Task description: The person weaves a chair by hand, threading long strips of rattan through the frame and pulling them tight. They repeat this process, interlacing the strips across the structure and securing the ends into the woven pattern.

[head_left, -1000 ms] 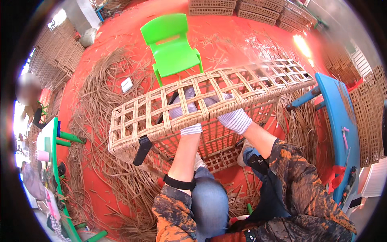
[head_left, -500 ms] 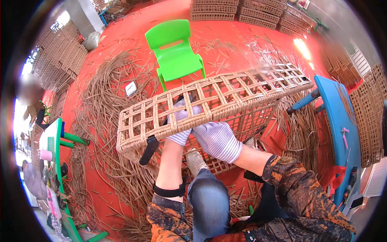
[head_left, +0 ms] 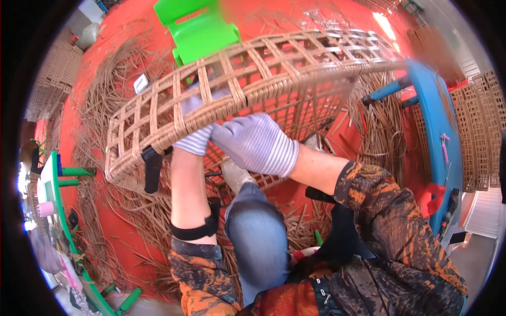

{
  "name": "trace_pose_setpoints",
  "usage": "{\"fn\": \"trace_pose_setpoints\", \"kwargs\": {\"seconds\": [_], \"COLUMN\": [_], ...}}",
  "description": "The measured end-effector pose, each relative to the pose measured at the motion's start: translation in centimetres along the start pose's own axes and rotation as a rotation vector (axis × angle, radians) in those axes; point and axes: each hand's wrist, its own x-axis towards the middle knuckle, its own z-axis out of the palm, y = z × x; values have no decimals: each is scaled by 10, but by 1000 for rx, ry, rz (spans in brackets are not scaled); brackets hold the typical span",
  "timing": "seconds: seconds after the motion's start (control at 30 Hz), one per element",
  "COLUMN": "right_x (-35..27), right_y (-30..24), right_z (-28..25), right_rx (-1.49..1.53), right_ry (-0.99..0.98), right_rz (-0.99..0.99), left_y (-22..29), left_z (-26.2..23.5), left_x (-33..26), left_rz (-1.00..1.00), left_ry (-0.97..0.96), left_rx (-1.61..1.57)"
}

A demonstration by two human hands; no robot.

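Note:
A tan woven basket frame [head_left: 298,79] with an open lattice is tilted in front of me, above my knees. My left hand [head_left: 194,141], in a striped white-grey glove, reaches up behind its near rim; the lattice covers the fingers. Just below that rim is my right hand [head_left: 258,142], gloved alike. Its fingers are bent and closed against the rim beside my left wrist, and what they pinch is hidden. A black strap [head_left: 152,171] hangs from the basket's left end.
A green plastic chair [head_left: 203,37] stands beyond the basket. Brown weaving strips [head_left: 126,87] litter the red floor. To the right is a blue table [head_left: 429,126] with tools; a green-edged table [head_left: 63,226] is at left. Woven panels [head_left: 482,137] stack at far right.
The basket and both hands have shifted up and left in view, and the basket looks nearer. The chair and tables have also moved within the picture. My right hand stays at the rim.

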Motion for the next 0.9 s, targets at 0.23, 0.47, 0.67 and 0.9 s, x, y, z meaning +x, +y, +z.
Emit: {"fn": "trace_pose_setpoints", "kwargs": {"seconds": [0.23, 0.47, 0.67, 0.9], "right_x": [-2, -20, -17, 23], "right_y": [0, 84, 96, 113], "right_z": [5, 17, 49, 72], "right_rx": [135, -24, -259, 20], "right_ry": [-67, 188, -38, 282], "right_rz": [-47, 14, 37, -120], "left_y": [-48, -74, -63, -59], "left_z": [27, 73, 73, 71], "left_x": [3, 19, 24, 30], "left_rz": [349, 76, 10, -28], "left_ry": [448, 424, 428, 391], "left_rx": [192, -323, -383, -422]}}
